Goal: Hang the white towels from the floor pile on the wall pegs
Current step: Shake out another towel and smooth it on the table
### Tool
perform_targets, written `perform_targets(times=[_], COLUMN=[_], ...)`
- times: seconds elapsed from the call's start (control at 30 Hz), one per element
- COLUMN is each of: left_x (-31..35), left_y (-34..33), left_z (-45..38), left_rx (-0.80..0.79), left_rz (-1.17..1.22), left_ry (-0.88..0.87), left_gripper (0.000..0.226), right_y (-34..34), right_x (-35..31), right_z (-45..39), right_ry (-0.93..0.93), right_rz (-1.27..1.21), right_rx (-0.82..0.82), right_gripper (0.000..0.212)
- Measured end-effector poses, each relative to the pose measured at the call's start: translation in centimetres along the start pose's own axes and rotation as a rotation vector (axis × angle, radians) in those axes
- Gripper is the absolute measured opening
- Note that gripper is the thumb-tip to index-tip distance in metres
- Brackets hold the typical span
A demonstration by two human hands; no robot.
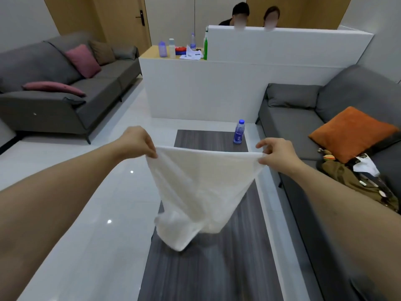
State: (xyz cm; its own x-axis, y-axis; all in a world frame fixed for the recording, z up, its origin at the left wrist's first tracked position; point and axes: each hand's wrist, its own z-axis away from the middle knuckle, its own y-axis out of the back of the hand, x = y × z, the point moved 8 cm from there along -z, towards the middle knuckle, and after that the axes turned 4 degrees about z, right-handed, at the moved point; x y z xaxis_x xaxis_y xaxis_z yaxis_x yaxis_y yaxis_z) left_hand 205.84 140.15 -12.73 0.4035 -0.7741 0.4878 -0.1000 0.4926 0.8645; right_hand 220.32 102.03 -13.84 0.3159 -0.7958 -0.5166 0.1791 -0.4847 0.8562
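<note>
A white towel [196, 192] hangs stretched between my two hands above a dark wood-grain coffee table [208, 272]. My left hand [138, 141] pinches its upper left corner. My right hand [274, 153] pinches the upper right corner. The top edge is pulled nearly straight, and the cloth tapers down to a bunched lower end just over the table top. No floor pile and no wall pegs are in view.
A blue water bottle [239, 131] stands at the table's far end. Grey sofas flank the table: left sofa [65, 101] with pink cushions, right sofa [308, 127] with an orange cushion [351, 132] and clutter. A white partition [217, 88] stands ahead, with two people behind it.
</note>
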Motion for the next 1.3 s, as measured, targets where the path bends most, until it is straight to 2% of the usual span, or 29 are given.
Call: perform_targets(times=[0.07,0.2,0.4,0.57,0.67,0.8,0.97,1.13,1.3], left_x=[0.4,2.2,5.7,10.4,11.2,9.7,4.9,-0.9,-6.1], left_y=[2.4,6.8,16.5,24.3,25.1,21.5,11.5,-0.4,-12.7], left_z=[-1.9,-5.7,-10.4,-9.0,-6.4,-2.0,5.7,15.1,24.3], left_rx=[0.141,0.300,0.545,0.740,0.777,0.746,0.641,0.474,0.236], left_rz=[-0.004,-0.080,-0.026,-0.162,-0.195,-0.147,-0.056,-0.024,-0.061], left_ry=[0.003,-0.040,-0.160,-0.306,-0.333,-0.337,-0.231,-0.097,0.040], left_gripper=[0.013,0.010,0.009,0.021,0.023,0.021,0.013,0.010,0.013], right_y=[0.6,2.5,9.8,18.6,20.8,19.5,12.0,2.3,-6.7], right_x=[-1.6,-6.0,-12.8,-17.4,-18.0,-15.7,-9.5,-2.5,4.6], right_z=[-2.6,-8.7,-16.0,-15.3,-12.2,-7.6,0.6,12.0,23.1], right_ry=[0.000,0.038,0.116,0.241,0.317,0.337,0.259,0.142,0.032], right_rz=[0.045,0.128,0.196,0.119,0.113,0.154,0.238,0.295,0.344], right_rx=[0.035,0.118,0.308,0.586,0.645,0.581,0.422,0.185,-0.071], right_gripper=[0.024,0.018,0.015,0.019,0.017,0.019,0.019,0.020,0.027])
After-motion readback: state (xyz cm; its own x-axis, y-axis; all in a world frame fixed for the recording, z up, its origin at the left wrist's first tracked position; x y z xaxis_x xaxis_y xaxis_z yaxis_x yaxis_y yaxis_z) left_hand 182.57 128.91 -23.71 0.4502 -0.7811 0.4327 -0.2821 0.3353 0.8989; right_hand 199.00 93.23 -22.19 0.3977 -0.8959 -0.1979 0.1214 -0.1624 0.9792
